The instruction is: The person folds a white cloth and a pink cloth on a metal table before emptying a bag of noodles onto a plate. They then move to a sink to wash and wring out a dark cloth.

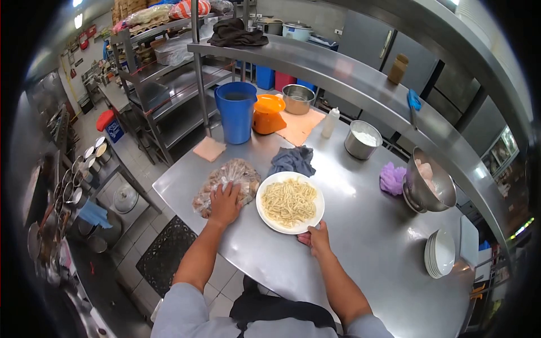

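Note:
My right hand grips the near right rim of a white plate, thumb on top and fingers beneath. Pale noodles are heaped on the plate, which is at the middle of the steel table. To its left lies a clear plastic bag with brownish contents that I cannot make out. My left hand rests on the bag's near side, its fingers spread. Just behind the plate is a crumpled grey cloth.
Along the table's back stand a blue bucket, an orange scale, a steel pot, a squeeze bottle and a pot of white powder. At right are a colander and stacked plates. A steel shelf spans overhead.

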`<state>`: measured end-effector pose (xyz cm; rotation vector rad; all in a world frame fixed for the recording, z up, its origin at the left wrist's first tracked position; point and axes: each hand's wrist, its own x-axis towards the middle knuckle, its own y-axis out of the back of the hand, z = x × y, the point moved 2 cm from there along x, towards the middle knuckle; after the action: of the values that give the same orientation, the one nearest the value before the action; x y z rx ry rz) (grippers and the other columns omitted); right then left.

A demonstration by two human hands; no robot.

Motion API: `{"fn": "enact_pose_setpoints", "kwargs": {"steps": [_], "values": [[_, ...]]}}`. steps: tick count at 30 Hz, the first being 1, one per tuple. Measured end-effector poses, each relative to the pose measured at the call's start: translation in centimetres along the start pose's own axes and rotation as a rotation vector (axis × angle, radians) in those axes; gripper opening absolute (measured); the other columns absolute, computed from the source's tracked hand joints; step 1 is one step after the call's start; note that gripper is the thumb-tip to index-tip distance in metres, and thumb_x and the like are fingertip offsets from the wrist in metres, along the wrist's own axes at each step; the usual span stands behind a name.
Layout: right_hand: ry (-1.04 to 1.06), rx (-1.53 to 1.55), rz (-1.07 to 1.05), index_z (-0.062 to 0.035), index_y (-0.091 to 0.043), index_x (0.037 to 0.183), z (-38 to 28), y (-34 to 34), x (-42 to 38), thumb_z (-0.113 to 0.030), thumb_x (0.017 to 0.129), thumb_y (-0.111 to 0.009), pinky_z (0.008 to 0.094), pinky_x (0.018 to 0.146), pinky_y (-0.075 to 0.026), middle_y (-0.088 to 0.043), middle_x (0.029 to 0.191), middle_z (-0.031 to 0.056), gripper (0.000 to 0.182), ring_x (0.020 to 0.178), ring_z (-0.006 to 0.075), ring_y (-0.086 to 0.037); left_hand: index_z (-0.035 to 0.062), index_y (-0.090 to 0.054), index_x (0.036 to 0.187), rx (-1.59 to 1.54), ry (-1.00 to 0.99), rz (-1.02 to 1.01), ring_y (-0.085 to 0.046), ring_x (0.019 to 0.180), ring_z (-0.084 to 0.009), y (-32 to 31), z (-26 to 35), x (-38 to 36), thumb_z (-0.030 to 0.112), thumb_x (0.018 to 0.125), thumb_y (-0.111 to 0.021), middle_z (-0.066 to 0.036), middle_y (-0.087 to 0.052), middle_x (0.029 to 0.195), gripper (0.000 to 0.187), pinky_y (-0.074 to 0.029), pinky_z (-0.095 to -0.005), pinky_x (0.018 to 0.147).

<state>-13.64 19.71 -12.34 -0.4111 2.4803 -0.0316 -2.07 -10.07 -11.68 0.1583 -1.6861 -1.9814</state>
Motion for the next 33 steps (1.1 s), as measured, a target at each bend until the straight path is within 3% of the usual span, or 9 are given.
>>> {"fn": "enact_pose_setpoints", "kwargs": {"steps": [6, 8, 14, 17, 23, 27, 29, 31, 33], "values": [[0.017, 0.044, 0.029, -0.0128, -0.022, 0.144, -1.8, -4.0, 3.8, -0.006, 0.094, -0.045, 0.0344, 0.058, -0.061, -0.062, 0.098, 0.0167, 0.055, 0.072, 0.0220, -0.066, 0.0181, -0.049, 0.134, -0.019, -0.026, -0.022, -0.041, 0.129, -0.0384, 2.3, -2.9, 5.7, 0.028, 0.082, -0.068, -0.014, -0.048, 0.140, 0.056, -0.031, -0.0574, 0.104], [-0.038, -0.018, 0.038, -0.0123, -0.022, 0.144, -2.3, -4.3, 3.5, -0.010, 0.096, -0.047, 0.0335, 0.059, -0.059, -0.062, 0.098, 0.0148, 0.055, 0.072, 0.0215, -0.066, 0.0159, -0.058, 0.126, -0.161, 0.048, -0.617, -0.053, 0.119, -0.0342, 7.3, -2.8, 9.4, 0.030, 0.084, -0.067, -0.017, -0.057, 0.129, 0.046, -0.042, -0.0485, 0.098], [0.167, -0.105, 0.052, -0.0091, -0.028, 0.142, 3.0, 0.0, -5.2, -0.018, 0.097, -0.053, 0.0318, 0.063, -0.056, -0.064, 0.097, 0.0127, 0.053, 0.071, 0.0184, -0.065, 0.0027, -0.059, 0.124, -0.698, -0.225, 0.677, -0.059, 0.113, -0.0282, 31.3, 1.1, 26.1, 0.043, 0.079, -0.074, -0.021, -0.061, 0.121, 0.063, -0.046, -0.0367, 0.095], [0.122, -0.075, 0.141, -0.0067, -0.035, 0.139, 6.9, 2.0, -10.9, -0.018, 0.096, -0.055, 0.0307, 0.063, -0.056, -0.065, 0.095, 0.0129, 0.049, 0.071, 0.0169, -0.064, 0.0000, -0.050, 0.134, -0.207, -0.263, 0.556, -0.047, 0.126, -0.0385, 32.2, 0.4, 37.4, 0.068, 0.068, -0.068, -0.026, -0.046, 0.138, 0.096, -0.038, -0.0440, 0.105], [0.125, 0.022, 0.205, -0.0028, -0.052, 0.125, 12.7, 4.4, -19.0, -0.014, 0.094, -0.059, 0.0276, 0.066, -0.054, -0.067, 0.093, 0.0096, 0.034, 0.072, 0.0128, -0.062, 0.0044, -0.066, 0.114, -0.116, -0.161, 0.594, -0.062, 0.107, -0.0344, 30.9, -1.8, 43.1, 0.042, 0.076, -0.064, -0.021, -0.066, 0.110, 0.054, -0.045, -0.0422, 0.093], [0.178, -0.060, 0.276, -0.0037, -0.050, 0.127, 11.4, 3.8, -21.5, -0.014, 0.094, -0.059, 0.0269, 0.071, -0.053, -0.066, 0.093, 0.0076, 0.036, 0.078, 0.0127, -0.062, 0.0008, -0.058, 0.124, -1.201, -0.411, 0.680, -0.064, 0.103, -0.0252, 31.5, 0.5, 32.3, 0.012, 0.091, -0.056, -0.013, -0.063, 0.116, 0.036, -0.049, -0.0330, 0.092], [0.355, -0.001, 0.227, -0.0039, -0.048, 0.131, 10.4, 3.1, -24.1, -0.012, 0.093, -0.060, 0.0274, 0.074, -0.054, -0.064, 0.096, 0.0081, 0.040, 0.083, 0.0133, -0.062, -0.0048, -0.056, 0.122, -1.953, -0.530, 0.298, -0.062, 0.106, -0.0268, 29.0, 4.1, 23.4, 0.010, 0.089, -0.056, -0.016, -0.063, 0.117, 0.036, -0.049, -0.0347, 0.093], [0.425, -0.012, 0.150, -0.0072, -0.039, 0.140, 8.7, 3.0, -26.6, -0.011, 0.093, -0.061, 0.0301, 0.084, -0.053, -0.058, 0.117, 0.0123, 0.053, 0.098, 0.0148, -0.060, -0.0070, -0.053, 0.124, -1.203, -0.605, 0.633, -0.059, 0.113, -0.0288, 24.0, 9.4, 11.9, 0.021, 0.088, -0.058, -0.019, -0.059, 0.123, 0.046, -0.043, -0.0375, 0.102], [0.599, 0.166, 0.140, -0.0118, -0.027, 0.147, 7.8, 3.2, -29.4, -0.017, 0.092, -0.064, 0.0307, 0.083, -0.052, -0.049, 0.130, 0.0150, 0.066, 0.102, 0.0170, -0.058, -0.0074, -0.048, 0.127, -2.146, -0.626, -0.282, -0.049, 0.123, -0.0307, 20.6, 18.1, -0.7, 0.031, 0.080, -0.065, -0.020, -0.051, 0.130, 0.063, -0.036, -0.0421, 0.107]]}}
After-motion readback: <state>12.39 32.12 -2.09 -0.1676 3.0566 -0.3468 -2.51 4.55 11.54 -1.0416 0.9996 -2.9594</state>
